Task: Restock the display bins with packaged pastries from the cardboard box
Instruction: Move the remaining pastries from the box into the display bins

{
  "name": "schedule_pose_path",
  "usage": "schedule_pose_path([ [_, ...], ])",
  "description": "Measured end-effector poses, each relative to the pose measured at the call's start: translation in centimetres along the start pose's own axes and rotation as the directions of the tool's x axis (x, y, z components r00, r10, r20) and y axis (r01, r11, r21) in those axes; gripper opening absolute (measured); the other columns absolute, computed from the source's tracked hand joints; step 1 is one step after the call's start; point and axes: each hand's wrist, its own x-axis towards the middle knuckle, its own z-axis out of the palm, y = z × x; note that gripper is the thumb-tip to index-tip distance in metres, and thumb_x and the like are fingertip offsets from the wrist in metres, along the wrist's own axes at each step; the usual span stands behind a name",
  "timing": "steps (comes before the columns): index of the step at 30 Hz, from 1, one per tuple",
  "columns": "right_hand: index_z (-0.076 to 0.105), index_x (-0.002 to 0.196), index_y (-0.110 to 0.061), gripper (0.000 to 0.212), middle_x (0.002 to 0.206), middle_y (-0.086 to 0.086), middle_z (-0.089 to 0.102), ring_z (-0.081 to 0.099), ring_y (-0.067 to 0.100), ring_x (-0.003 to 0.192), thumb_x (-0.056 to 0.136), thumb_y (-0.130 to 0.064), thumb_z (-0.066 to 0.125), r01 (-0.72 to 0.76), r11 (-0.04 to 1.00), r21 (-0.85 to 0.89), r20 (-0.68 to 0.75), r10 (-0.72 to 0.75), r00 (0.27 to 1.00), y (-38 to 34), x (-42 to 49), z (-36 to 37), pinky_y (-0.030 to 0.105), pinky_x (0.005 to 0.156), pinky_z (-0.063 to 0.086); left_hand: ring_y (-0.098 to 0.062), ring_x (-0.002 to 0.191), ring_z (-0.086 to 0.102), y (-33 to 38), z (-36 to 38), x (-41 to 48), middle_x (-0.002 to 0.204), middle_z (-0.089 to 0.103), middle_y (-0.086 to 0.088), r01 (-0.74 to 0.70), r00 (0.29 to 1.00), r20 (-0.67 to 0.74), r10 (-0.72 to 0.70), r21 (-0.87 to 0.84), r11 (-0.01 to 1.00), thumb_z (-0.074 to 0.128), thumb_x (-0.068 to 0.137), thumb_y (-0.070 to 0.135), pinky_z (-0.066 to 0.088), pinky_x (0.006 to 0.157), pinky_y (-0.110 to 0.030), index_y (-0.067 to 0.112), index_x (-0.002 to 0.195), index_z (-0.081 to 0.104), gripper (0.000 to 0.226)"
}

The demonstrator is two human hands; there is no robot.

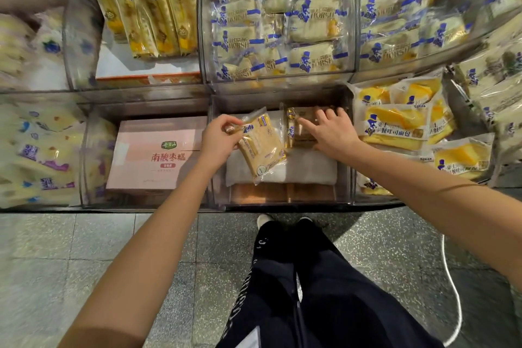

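A clear display bin (220, 150) in the lower middle row holds a white pad and a few packaged pastries. My left hand (219, 138) pinches the top corner of a tan packaged pastry (264, 147) that hangs tilted over the pad. My right hand (329, 134) rests with spread fingers on a brown packaged pastry (300, 127) at the back of the same bin. No cardboard box of stock shows in view.
A pink box (154, 152) lies in the bin to the left. Yellow toast packs (395, 121) fill the bin to the right. Upper bins hold blue-printed bread packs (282, 25) and long yellow packs (152, 5). My dark-trousered legs (296, 277) stand on a speckled tile floor.
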Motion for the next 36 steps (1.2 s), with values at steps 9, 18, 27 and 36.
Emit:
schedule_pose_path([
  [9, 0.001, 0.156, -0.029, 0.076, 0.146, 0.019, 0.037, 0.045, 0.034, 0.128, 0.099, -0.024, 0.05, 0.039, 0.997, 0.061, 0.012, -0.04, 0.999, 0.3, 0.2, 0.1, 0.043, 0.104, 0.038, -0.017, 0.083, 0.06, -0.9, 1.7, -1.9, 0.085, 0.058, 0.002, -0.073, 0.857, -0.506, -0.099, -0.31, 0.948, 0.065, 0.086, -0.002, 0.059, 0.078, -0.04, 0.022, 0.088, 0.063, 0.024],
  [18, 0.005, 0.156, -0.031, 0.075, 0.143, 0.017, 0.04, 0.046, 0.034, 0.125, 0.097, -0.028, 0.052, 0.081, 0.993, 0.092, -0.023, -0.079, 0.997, 0.7, 0.3, 0.1, 0.044, 0.1, 0.04, -0.01, 0.102, 0.045, -0.1, 2.7, -1.3, 0.135, 0.037, -0.006, -0.118, 0.992, -0.014, 0.122, 0.153, 0.981, 0.069, 0.087, 0.006, 0.033, 0.072, 0.007, 0.022, 0.142, 0.044, 0.063],
  [27, 0.001, 0.155, -0.031, 0.082, 0.149, 0.018, 0.033, 0.043, 0.036, 0.129, 0.095, -0.047, 0.054, 0.064, 0.996, 0.064, -0.035, -0.062, 0.997, 0.5, 0.5, 0.6, 0.045, 0.102, 0.04, -0.033, 0.15, -0.003, -1.9, 3.8, 1.1, 0.165, -0.002, -0.004, -0.455, 0.89, 0.399, 0.222, 0.815, 0.36, 0.063, 0.092, 0.042, 0.002, 0.12, -0.055, 0.046, 0.151, 0.021, 0.073],
  [36, 0.005, 0.155, -0.034, 0.086, 0.156, 0.02, 0.022, 0.029, 0.041, 0.138, 0.092, -0.044, 0.062, 0.076, 0.979, 0.19, 0.06, -0.089, 0.994, 0.5, 2.0, -0.2, 0.049, 0.106, 0.037, -0.034, 0.142, 0.023, -1.9, 4.6, 2.9, 0.16, 0.019, -0.007, -0.43, 0.902, 0.391, 0.181, 0.833, 0.347, 0.063, 0.09, 0.045, 0.022, 0.117, -0.052, 0.042, 0.153, 0.02, 0.076],
])
